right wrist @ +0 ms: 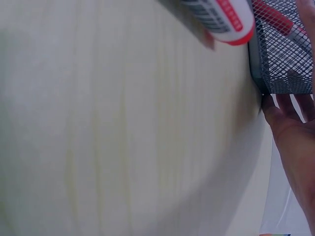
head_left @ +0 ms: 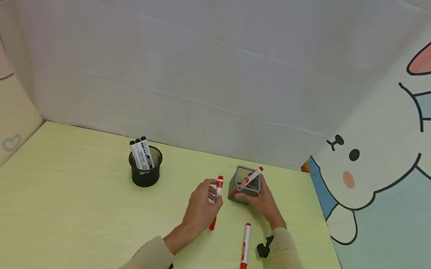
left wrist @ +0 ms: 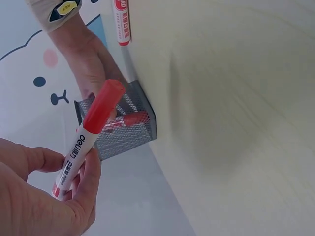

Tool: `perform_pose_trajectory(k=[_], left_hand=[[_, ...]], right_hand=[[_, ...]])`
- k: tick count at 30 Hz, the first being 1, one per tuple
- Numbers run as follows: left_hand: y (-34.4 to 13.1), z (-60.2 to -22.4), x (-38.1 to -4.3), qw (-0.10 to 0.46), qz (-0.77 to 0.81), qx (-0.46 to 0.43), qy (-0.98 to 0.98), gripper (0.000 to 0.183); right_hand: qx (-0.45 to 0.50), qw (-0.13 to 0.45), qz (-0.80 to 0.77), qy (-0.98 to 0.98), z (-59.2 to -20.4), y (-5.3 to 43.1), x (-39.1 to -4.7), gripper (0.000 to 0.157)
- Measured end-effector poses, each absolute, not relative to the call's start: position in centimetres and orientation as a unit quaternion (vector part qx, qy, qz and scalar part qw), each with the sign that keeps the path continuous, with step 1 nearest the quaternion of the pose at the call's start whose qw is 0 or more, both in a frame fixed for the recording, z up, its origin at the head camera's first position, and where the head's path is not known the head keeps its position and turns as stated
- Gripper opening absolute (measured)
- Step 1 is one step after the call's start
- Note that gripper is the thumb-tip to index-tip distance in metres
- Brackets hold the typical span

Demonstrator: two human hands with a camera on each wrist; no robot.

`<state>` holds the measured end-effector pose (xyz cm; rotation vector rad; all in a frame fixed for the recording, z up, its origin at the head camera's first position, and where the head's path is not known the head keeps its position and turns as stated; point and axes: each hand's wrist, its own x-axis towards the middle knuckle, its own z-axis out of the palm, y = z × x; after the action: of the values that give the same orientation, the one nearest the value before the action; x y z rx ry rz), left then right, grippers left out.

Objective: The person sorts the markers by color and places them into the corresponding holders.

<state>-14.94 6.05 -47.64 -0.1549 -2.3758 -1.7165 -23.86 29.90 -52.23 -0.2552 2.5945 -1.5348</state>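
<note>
My left hand pinches a red-and-white whiteboard marker between thumb and fingers. The marker stands nearly upright, its red cap lowest in the head view. Just to the right, my right hand grips a square grey mesh pen holder, thumb on the near side and the other fingers mostly hidden behind. Inside the holder leans another red marker, its end sticking out above the rim. A third red marker lies on the table, nearer than the holder.
A round black mesh pen holder stands at the back, left of the hands, with several black-and-white markers in it. The pale yellow-green table meets a white backdrop behind and printed cartoon panels at both sides.
</note>
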Motion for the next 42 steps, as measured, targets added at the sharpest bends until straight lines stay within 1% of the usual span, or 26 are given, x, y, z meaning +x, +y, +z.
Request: perform_pose_trajectory(k=[9, 14, 18, 22, 26, 34, 42], left_hand=[[6.4, -47.0, -16.3, 0.119, -0.611, -0.036, -0.782, 0.035], [6.6, -46.7, -17.1, 0.137, -0.631, -0.036, -0.763, 0.036], [6.9, -46.5, -17.7, 0.152, -0.647, -0.036, -0.746, 0.036], [7.2, -46.1, -18.3, 0.155, -0.653, -0.032, -0.741, 0.036], [7.4, -45.6, -18.8, 0.161, -0.659, -0.029, -0.734, 0.036], [7.8, -44.9, -20.1, 0.194, -0.685, -0.016, -0.702, 0.033], [8.6, -44.2, -21.0, 0.199, -0.709, -0.001, -0.677, 0.033]], right_hand=[[-0.073, 0.057, -0.5, 0.861, -52.2, 30.0, -23.7, 0.092], [-0.07, 0.056, -0.498, 0.862, -52.2, 30.0, -23.7, 0.093], [-0.068, 0.063, -0.505, 0.858, -52.2, 30.0, -23.8, 0.093], [-0.064, 0.07, -0.51, 0.855, -52.1, 29.9, -23.8, 0.094], [-0.071, 0.067, -0.508, 0.856, -52.1, 29.8, -23.8, 0.091], [-0.075, 0.055, -0.503, 0.859, -52.2, 29.9, -23.8, 0.082], [-0.077, 0.055, -0.506, 0.857, -52.0, 29.8, -23.7, 0.087]])
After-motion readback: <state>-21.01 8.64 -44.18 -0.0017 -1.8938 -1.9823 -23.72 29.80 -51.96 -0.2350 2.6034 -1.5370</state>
